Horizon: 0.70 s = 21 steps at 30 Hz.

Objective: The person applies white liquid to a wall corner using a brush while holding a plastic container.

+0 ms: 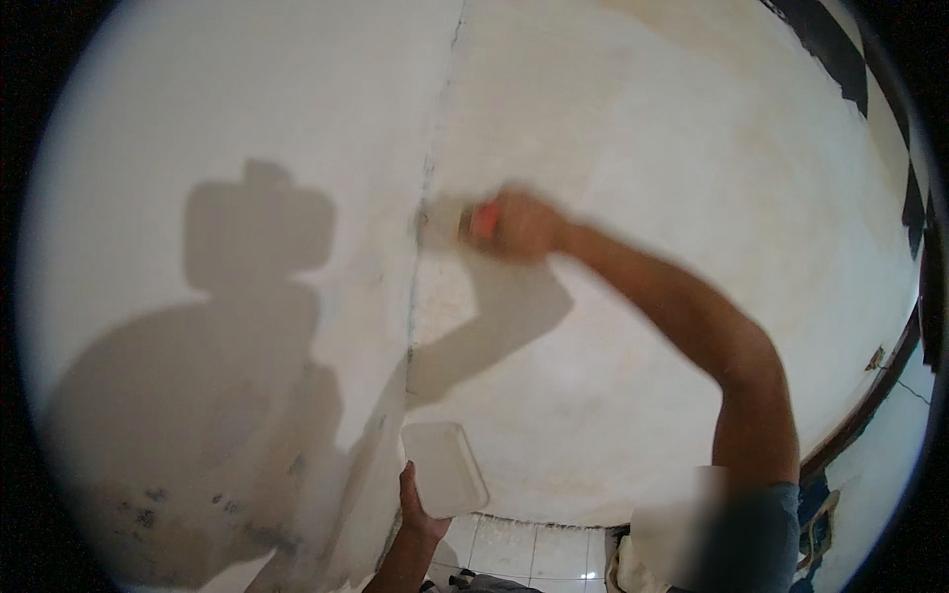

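My right hand (pixel 529 222) is closed round a red-handled tool (pixel 484 221), raised against the wall at the corner seam. Motion blur hides whether its working end is a blade or bristles. Low in the view, my left hand (pixel 423 516) grips the lower left edge of a shallow cream rectangular tray (pixel 450 469), thumb along the side. The tray is tilted, and I cannot make out any contents. In front of me the pale right wall (pixel 613 326) carries faint yellowish patches. A dark, rough line (pixel 425 183) runs down the corner between the two walls.
The left wall (pixel 129 257) bears my shadow and dark stains near its bottom. White floor tiles (pixel 504 549) show below. A pale, partly blurred object (pixel 662 539) stands at the lower right. Dark patches (pixel 825 49) mark the upper right, and a dark edge (pixel 870 395) curves along the right side.
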Motion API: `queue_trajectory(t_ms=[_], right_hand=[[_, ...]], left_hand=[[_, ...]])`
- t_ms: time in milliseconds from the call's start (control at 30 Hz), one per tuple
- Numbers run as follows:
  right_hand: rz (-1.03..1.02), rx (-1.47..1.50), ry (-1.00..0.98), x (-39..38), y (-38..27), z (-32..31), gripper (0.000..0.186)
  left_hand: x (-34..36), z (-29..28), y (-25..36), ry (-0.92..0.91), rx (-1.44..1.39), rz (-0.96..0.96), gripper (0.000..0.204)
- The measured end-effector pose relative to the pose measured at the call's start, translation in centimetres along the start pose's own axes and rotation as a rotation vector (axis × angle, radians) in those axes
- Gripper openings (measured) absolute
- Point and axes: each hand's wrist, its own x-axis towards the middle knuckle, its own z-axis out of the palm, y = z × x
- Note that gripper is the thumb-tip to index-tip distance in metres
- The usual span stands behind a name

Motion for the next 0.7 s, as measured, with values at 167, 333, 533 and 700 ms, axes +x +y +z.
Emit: queue_trajectory(t_ms=[167,333,533,700], right_hand=[[0.311,-0.214,0.599,-2.8,4.4,-25.0,0.029],[0.245,-0.578,0.589,-3.9,8.7,-20.0,0.029],[-0.461,-0.398,-0.312,-11.4,-8.2,-0.3,0.028],[0.187,0.403,0.074,-8.9,3.7,-11.8,0.019]], left_hand=[[-3.0,2.5,0.6,0.038,-0.029,0.007,0.062],[-3.9,3.9,0.3,-0.001,-0.017,0.012,0.06],[-4.5,4.1,1.6,0.029,0.007,0.013,0.061],[-4.1,3.5,0.9,-0.034,-0.029,-0.041,0.062]])
